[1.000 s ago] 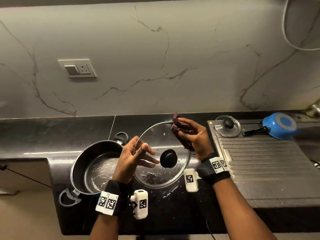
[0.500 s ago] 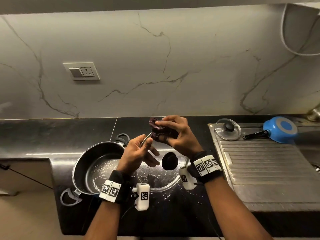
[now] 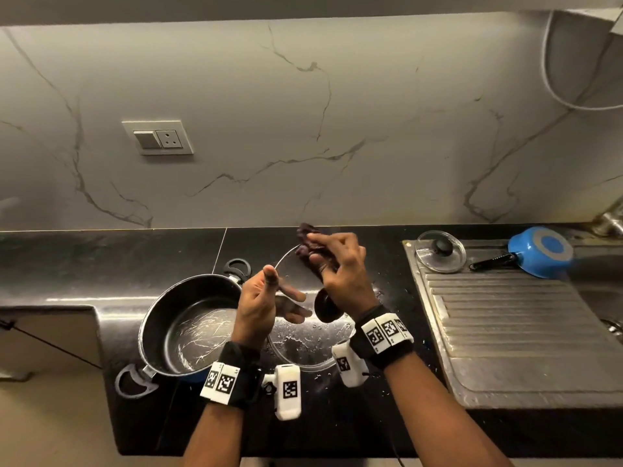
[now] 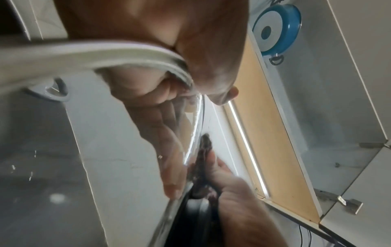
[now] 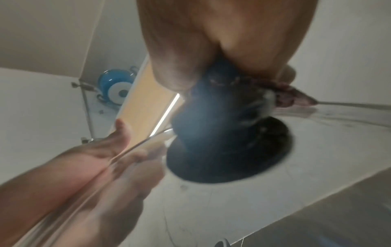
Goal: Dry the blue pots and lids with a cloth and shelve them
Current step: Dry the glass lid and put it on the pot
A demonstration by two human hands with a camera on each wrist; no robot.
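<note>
A large glass lid [image 3: 303, 343] with a black knob [image 3: 325, 306] is held tilted above the black counter. My left hand [image 3: 286, 288] pinches its left rim, thumb on top and fingers [image 4: 167, 150] flat under the glass. My right hand [image 3: 318, 252] grips a dark maroon cloth [image 3: 305, 230] and presses it on the lid's far rim [image 4: 196, 117]. In the right wrist view the knob [image 5: 211, 125] sits just under my palm and the cloth [image 5: 292, 98] lies on the glass. A big pot [image 3: 192, 325] with a blue outside stands open to the left.
On the steel draining board [image 3: 505, 332] at the right lie a small glass lid [image 3: 440, 251] and an upturned blue saucepan [image 3: 539, 256]. A blue pot [image 4: 275, 30] rests upside down in the cabinet overhead. Water drops dot the counter. A wall socket [image 3: 158, 138] is behind.
My right hand has slid the cloth leftward along the lid's far rim, from the right side to the top. The left hand has kept its hold on the rim.
</note>
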